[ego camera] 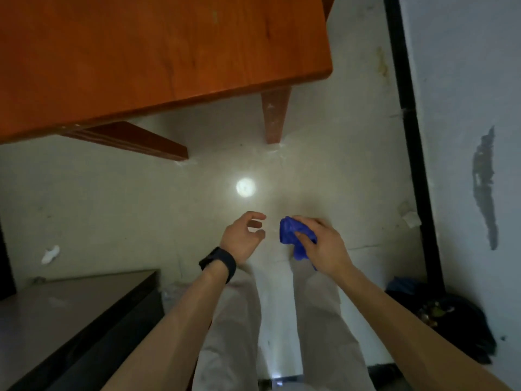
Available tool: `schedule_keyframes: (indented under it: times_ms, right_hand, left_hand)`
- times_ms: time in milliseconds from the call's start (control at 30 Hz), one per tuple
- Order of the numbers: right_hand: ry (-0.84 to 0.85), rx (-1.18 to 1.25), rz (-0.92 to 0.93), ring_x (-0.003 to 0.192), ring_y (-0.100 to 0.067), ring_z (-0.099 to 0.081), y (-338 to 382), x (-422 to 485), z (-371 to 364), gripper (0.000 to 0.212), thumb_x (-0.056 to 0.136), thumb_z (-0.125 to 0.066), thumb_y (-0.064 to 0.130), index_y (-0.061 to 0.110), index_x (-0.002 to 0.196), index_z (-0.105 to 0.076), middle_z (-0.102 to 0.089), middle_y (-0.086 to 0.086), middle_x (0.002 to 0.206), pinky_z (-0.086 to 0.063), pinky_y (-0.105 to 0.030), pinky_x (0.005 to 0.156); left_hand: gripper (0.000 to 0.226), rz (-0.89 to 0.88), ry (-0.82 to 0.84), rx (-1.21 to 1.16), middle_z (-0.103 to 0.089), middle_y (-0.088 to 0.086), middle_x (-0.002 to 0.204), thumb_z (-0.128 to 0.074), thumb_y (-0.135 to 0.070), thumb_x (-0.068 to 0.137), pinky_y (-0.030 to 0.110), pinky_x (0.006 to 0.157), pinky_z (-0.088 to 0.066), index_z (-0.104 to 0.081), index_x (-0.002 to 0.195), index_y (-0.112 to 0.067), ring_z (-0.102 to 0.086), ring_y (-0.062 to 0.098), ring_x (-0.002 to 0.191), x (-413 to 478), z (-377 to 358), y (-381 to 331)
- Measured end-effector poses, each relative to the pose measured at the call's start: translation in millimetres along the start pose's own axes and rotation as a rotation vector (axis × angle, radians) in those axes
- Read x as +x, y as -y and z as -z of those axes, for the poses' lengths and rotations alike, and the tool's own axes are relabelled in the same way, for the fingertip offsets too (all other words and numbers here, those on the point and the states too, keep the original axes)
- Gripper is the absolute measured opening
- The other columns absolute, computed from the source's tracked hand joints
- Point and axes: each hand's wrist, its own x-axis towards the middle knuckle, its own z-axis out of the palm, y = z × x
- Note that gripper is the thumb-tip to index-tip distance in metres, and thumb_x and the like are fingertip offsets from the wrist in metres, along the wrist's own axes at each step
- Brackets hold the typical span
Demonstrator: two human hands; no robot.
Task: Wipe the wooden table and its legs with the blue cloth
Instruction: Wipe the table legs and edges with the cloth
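While the right hand (327,249) grips the bunched blue cloth (291,234) above the floor (112,198), the left hand (241,239) hangs just beside it, fingers loosely curled and empty. It is well placed to help fold the cloth flat. Farther off stand the wooden bench (169,52) and its legs (275,117), touched by neither hand — a flat pad would probably wipe them more evenly.

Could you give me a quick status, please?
Right hand grips blue cloth. Left hand open, empty. Wooden table ahead, not touched, nothing between.
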Motion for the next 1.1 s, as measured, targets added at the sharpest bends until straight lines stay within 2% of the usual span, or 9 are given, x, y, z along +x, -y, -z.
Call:
schedule_keyframes:
  times_ms: [67,167,333,533,700,833,967,1033,1100]
  right_hand:
    - [-0.044,-0.004,-0.013,0.110,-0.018,-0.059,-14.9,15.9,-11.9,0.041,0.096,-0.059,0.016,0.030,0.134,-0.058,-0.056,-0.001,0.129,-0.040,-0.019,0.094]
    - [-0.117,0.002,-0.024,0.109,-0.020,-0.059,-30.0,41.6,-36.9,0.041,0.094,-0.060,0.015,0.029,0.133,-0.059,-0.057,-0.003,0.128,-0.044,-0.026,0.096]
    - [-0.179,0.053,-0.030,0.102,-0.010,-0.056,-39.1,73.1,-86.3,0.040,0.095,-0.060,0.019,0.032,0.134,-0.058,-0.056,0.005,0.125,-0.035,0.000,0.082]
    - [-0.238,0.108,0.044,0.100,-0.001,-0.058,-45.7,114.9,-115.6,0.040,0.096,-0.059,0.028,0.041,0.133,-0.055,-0.055,0.012,0.126,-0.045,-0.014,0.087]
    - [-0.400,0.099,0.290,0.109,0.000,-0.057,-37.5,166.7,-102.4,0.045,0.094,-0.064,0.021,0.041,0.133,-0.055,-0.052,0.017,0.126,-0.050,-0.023,0.092]
    - [-0.578,0.007,0.515,0.116,0.003,-0.051,-27.4,226.2,-86.1,0.052,0.092,-0.065,0.013,0.038,0.136,-0.054,-0.048,0.012,0.134,-0.044,-0.012,0.094]
    - [-0.783,-0.061,0.701,0.121,0.005,-0.045,-21.6,267.6,-78.9,0.064,0.086,-0.067,0.000,0.035,0.138,-0.051,-0.044,0.008,0.138,-0.039,-0.010,0.098]
    - [-0.894,-0.079,0.792,0.123,-0.003,-0.044,-16.1,280.2,-73.5,0.064,0.084,-0.066,-0.005,0.027,0.138,-0.052,-0.044,-0.002,0.139,-0.037,-0.011,0.102]
    - [-1.028,-0.078,0.921,0.126,-0.012,-0.044,-5.3,285.0,-64.8,0.056,0.084,-0.064,-0.006,0.015,0.135,-0.055,-0.045,-0.015,0.138,-0.036,-0.016,0.106]
  left_hand:
    - [0.033,0.001,0.000,0.073,-0.060,-0.005,0.117,-0.060,-0.017,0.092,0.013,0.074,-0.042,-0.059,0.124,-0.027,-0.061,0.014,0.097,22.2,8.3,22.1]
    - [0.037,-0.032,-0.019,0.202,-0.054,0.000,0.128,-0.058,-0.019,0.094,0.023,0.087,-0.044,-0.054,0.130,-0.025,-0.060,0.018,0.103,57.1,22.5,57.9]
    - [0.043,-0.088,-0.067,0.314,-0.042,0.002,0.142,-0.055,-0.023,0.095,0.025,0.089,-0.044,-0.047,0.137,-0.028,-0.056,0.020,0.110,102.1,42.0,99.3]
    - [0.042,-0.217,-0.174,0.271,-0.042,0.001,0.143,-0.052,-0.024,0.097,0.025,0.093,-0.042,-0.046,0.138,-0.030,-0.052,0.018,0.118,157.4,47.6,102.6]
    - [0.038,-0.341,-0.296,0.107,-0.048,0.002,0.139,-0.049,-0.026,0.100,0.021,0.092,-0.038,-0.048,0.138,-0.027,-0.053,0.018,0.120,211.1,31.9,71.9]
    - [0.041,-0.486,-0.375,-0.101,-0.047,-0.004,0.144,-0.043,-0.033,0.104,0.019,0.092,-0.035,-0.043,0.144,-0.028,-0.048,0.006,0.118,253.6,26.1,27.3]
    - [0.039,-0.685,-0.351,-0.233,-0.046,-0.009,0.145,-0.039,-0.036,0.105,0.011,0.093,-0.032,-0.042,0.144,-0.035,-0.043,-0.004,0.119,273.7,26.8,-15.4]
    - [0.036,-0.796,-0.325,-0.249,-0.047,-0.022,0.137,-0.036,-0.037,0.105,0.007,0.093,-0.030,-0.043,0.140,-0.044,-0.042,-0.015,0.113,273.8,29.3,-34.9]
    - [0.031,-0.895,-0.308,-0.264,-0.046,-0.043,0.113,-0.034,-0.037,0.106,-0.002,0.083,-0.028,-0.042,0.122,-0.062,-0.041,-0.030,0.099,271.5,31.5,-49.4]
